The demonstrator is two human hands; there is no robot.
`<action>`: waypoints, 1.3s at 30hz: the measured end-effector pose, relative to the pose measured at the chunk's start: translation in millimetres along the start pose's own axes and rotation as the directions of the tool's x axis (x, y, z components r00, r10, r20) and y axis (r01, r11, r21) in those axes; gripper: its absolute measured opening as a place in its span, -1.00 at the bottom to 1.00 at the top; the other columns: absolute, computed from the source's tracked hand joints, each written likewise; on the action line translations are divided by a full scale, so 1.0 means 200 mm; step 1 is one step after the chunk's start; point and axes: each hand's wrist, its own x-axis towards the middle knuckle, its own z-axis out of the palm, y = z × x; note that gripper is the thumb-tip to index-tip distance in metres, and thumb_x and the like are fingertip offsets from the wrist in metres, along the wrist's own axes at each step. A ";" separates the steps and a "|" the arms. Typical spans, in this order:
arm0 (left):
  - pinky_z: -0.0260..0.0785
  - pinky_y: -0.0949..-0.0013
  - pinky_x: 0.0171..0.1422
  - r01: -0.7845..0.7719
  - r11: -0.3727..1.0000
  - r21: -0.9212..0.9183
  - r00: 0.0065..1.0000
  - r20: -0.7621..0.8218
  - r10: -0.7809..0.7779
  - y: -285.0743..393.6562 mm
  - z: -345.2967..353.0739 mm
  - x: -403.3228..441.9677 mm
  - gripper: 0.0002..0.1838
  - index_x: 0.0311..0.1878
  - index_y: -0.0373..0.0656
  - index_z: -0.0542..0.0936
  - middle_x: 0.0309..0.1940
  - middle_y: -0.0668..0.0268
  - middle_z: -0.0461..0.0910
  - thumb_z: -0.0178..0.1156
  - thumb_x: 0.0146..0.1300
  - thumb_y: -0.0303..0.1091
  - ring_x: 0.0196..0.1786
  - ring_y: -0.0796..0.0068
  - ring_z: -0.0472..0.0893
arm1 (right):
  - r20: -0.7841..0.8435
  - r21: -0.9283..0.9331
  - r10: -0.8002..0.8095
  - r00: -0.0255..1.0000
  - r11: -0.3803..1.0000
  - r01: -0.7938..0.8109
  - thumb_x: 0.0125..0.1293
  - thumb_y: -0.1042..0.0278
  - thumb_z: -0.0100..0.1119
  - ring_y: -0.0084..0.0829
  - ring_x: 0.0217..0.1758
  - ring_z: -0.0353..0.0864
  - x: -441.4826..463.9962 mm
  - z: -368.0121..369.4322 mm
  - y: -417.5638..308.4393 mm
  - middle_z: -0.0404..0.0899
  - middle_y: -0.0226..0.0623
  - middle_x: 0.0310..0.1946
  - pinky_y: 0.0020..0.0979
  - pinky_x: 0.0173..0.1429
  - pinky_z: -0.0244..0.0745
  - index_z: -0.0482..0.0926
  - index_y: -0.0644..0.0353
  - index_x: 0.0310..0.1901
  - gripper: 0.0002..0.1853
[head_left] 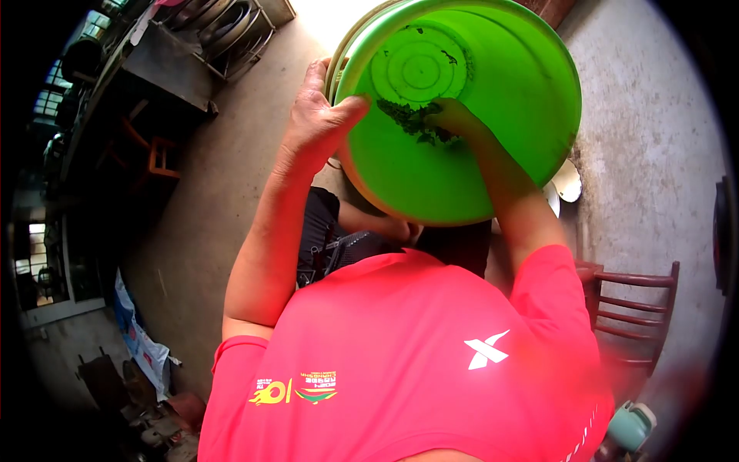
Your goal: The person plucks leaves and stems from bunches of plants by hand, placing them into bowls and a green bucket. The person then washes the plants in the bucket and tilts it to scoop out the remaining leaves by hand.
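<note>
A large green plastic bucket (531, 92) is tilted so that its mouth faces me and its round bottom shows. My left hand (327, 115) is closed on the left side of its rim, thumb inside and fingers around the outside. Inside the bucket, my right hand (453, 117) reaches down to a small heap of dark leafy scraps (404, 118) on the inner wall. Its fingers are bent together around some of them; the fingertips are partly hidden. A few dark bits also cling near the bottom.
A wooden chair (635, 308) stands at the right by the wall. Pale dishes (568, 181) lie just behind the bucket's right side. On the left are a dark table (165, 65), a rack of pans (227, 31), a small wooden stool (163, 158) and a blue-white sack (142, 339).
</note>
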 end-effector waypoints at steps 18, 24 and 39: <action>0.40 0.47 0.00 -0.001 1.000 -0.008 1.000 0.002 0.001 0.01 0.01 -0.01 -0.46 0.16 -0.25 0.31 -0.11 0.27 0.51 0.21 0.09 -0.44 -0.09 0.52 0.52 | -0.220 -0.172 0.058 0.974 0.980 -0.097 0.06 0.21 0.22 -0.18 -0.26 0.64 0.03 0.08 -0.09 0.63 -0.16 -0.24 -0.26 -0.17 0.51 0.57 0.12 -0.11 -0.66; 0.39 0.47 0.01 0.018 0.999 -0.038 1.000 0.013 -0.017 -0.01 0.00 -0.01 -0.46 0.16 -0.24 0.31 -0.13 0.27 0.51 0.21 0.09 -0.44 -0.10 0.54 0.52 | -0.150 -0.375 -0.172 0.974 0.921 0.105 0.07 0.27 0.13 -0.12 -0.18 0.62 0.03 0.17 -0.11 0.62 -0.14 -0.24 -0.14 -0.07 0.49 0.55 0.02 -0.13 -0.72; 0.41 0.44 -0.03 -0.028 1.000 0.006 0.998 -0.053 0.029 -0.02 0.01 0.01 -0.48 0.09 -0.24 0.37 -0.22 0.23 0.57 0.19 0.01 -0.37 -0.17 0.49 0.56 | -0.025 -0.012 0.154 0.988 0.988 -0.154 -0.04 0.20 0.25 -0.30 -0.45 0.63 0.00 -0.21 -0.03 0.63 -0.18 -0.47 -0.27 -0.30 0.51 0.61 0.17 -0.25 -0.69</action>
